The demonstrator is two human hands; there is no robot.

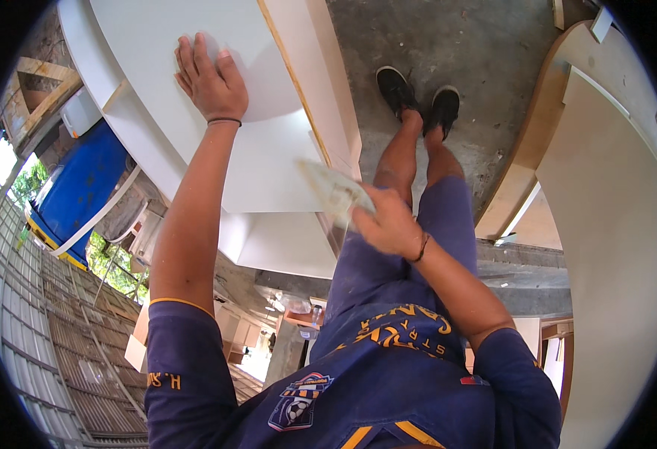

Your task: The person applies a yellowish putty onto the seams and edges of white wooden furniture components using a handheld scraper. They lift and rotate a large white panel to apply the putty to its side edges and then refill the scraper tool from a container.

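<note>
My left hand [210, 82] lies flat on a large white panel [268, 161], with its fingers stretched out. It holds nothing. My right hand [390, 223] is closed around a thin, pale, flat piece [334, 191], smeared by motion, so its exact kind cannot be made out. The tip of that piece points toward the panel's right side, close to a narrow brown unfinished edge [291, 67]. Whether it touches the panel is unclear. Below the panel's near edge, an open white compartment [287, 243] shows.
My feet in black shoes [397, 90] stand on a grey concrete floor [485, 67] right of the panel. A curved wooden piece with a pale surface [612, 187] fills the right side. Left of the panel are a blue drum [81, 187] and a white container [80, 112].
</note>
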